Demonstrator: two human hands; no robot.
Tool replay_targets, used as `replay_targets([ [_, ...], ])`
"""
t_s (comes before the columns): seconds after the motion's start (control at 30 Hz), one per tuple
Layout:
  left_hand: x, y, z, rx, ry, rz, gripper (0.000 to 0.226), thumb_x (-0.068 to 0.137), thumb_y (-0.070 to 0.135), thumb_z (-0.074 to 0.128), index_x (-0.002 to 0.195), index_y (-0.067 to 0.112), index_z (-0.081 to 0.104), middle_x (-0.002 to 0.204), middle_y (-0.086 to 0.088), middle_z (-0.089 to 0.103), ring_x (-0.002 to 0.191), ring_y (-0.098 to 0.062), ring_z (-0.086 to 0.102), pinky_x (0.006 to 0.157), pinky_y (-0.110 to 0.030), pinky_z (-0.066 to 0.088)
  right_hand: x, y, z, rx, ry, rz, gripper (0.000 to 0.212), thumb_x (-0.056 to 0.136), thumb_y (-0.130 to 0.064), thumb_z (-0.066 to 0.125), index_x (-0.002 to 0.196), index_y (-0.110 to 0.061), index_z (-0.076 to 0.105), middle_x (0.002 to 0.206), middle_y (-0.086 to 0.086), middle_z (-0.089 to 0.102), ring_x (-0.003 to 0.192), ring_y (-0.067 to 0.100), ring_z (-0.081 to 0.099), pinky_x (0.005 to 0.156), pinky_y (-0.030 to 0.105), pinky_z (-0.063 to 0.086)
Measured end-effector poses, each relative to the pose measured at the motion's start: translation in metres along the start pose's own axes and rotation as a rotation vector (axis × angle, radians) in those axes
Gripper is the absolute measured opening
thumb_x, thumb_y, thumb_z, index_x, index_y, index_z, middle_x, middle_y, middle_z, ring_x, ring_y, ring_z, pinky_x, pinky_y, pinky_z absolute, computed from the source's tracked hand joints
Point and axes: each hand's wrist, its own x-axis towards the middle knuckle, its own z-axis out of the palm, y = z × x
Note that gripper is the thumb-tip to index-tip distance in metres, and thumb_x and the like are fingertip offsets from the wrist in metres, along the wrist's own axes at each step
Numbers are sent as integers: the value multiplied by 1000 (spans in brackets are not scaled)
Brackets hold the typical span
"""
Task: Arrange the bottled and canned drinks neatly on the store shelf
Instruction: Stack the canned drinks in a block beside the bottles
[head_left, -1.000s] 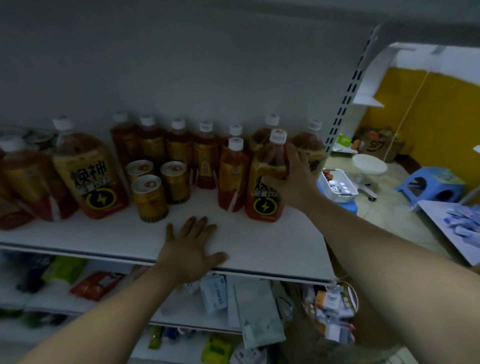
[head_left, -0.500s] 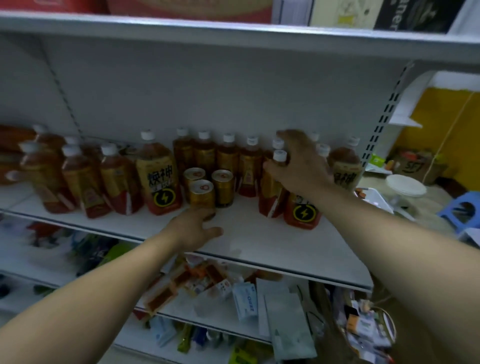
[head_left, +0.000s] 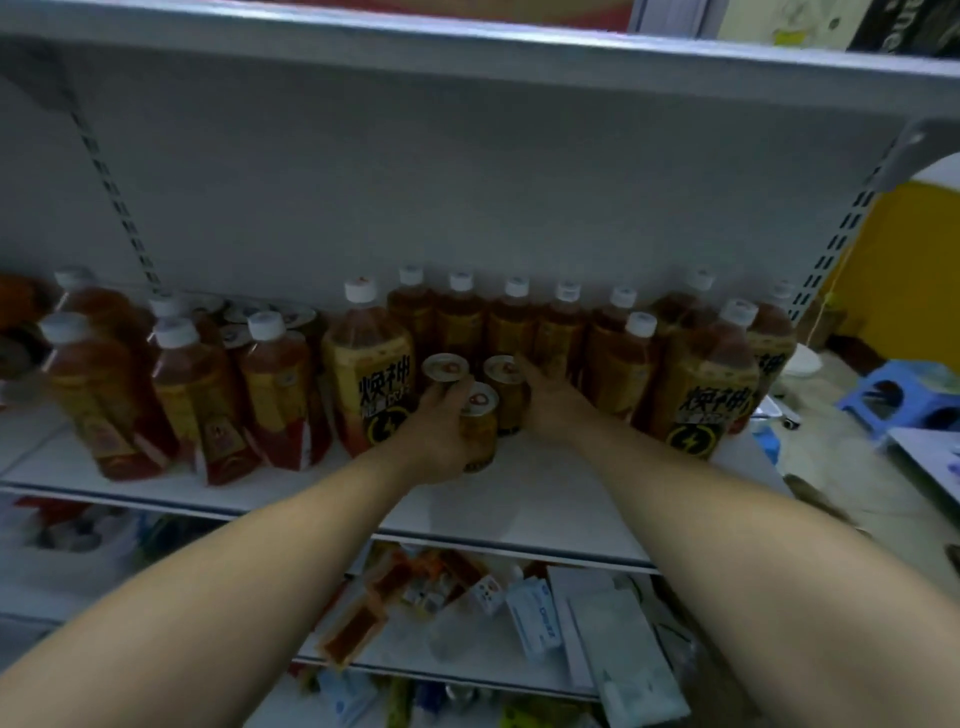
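We have both hands on the gold cans at the middle of the white shelf (head_left: 545, 499).

Left of our hands, red-labelled bottles (head_left: 202, 395) stand upright, caps up, the leftmost cut off by the frame edge. Our left hand (head_left: 441, 431) curls around the front can (head_left: 480, 426), upright, its lower body hidden by our fingers. Our right hand (head_left: 550, 410) presses against the rear can (head_left: 506, 395); we cannot tell how far it closes. Right of it, a big lightning-label bottle (head_left: 704, 395) stands upright. Labels are blurred.
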Motion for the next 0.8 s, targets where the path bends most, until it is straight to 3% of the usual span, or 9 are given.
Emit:
replay_targets([
  [0.07,7,-1,8,43,29,-28,79,85,36,65,148,22,19,153,-9,3,140,-32,18,110,-33,27,3,7,4,33,20,-27,77,94,-38,56,154,-27,8,158,21,-2,146,37,7,118,39,19],
  [0.2,3,3,15,-39,148,-40,74,77,36,71,137,17,32,145,-11,22,131,-32,33,107,-35,36,6,16,9,186,176,-108,53,88,-34,67,131,-13,43,133,13,42,121,30,45,97,32,38],
  [0.33,-7,8,16,-73,279,-56,53,77,31,70,121,13,47,121,-9,51,109,-26,53,94,-36,46,0,21,2,234,240,-124,33,87,-34,67,93,-13,42,100,3,50,99,24,52,72,28,34],
  [0.47,-34,3,19,-118,301,-74,34,80,26,68,107,19,49,110,-7,54,101,-23,55,83,-31,45,-22,27,8,425,200,-127,52,77,-37,77,114,-15,46,108,1,53,99,19,55,69,26,40],
  [0.6,-68,-1,12,-146,324,-112,51,76,30,72,121,26,50,116,5,54,106,-15,54,87,-33,48,-50,17,17,496,53,-167,32,81,-33,75,105,-32,55,102,-13,57,95,6,52,83,22,42],
  [0.7,-91,-4,-6,-164,384,-170,59,74,24,77,124,28,48,113,8,54,98,-11,55,77,-28,47,-60,-4,18,477,85,-259,42,79,-36,76,116,-29,56,105,-12,56,96,6,53,79,21,43],
  [0.8,-116,-11,-33,-194,482,-197,69,71,24,79,130,27,44,114,8,51,99,-12,54,70,-21,44,-64,-39,17,460,136,-354,49,75,-49,72,118,-31,57,114,-10,59,103,10,57,84,30,50],
])
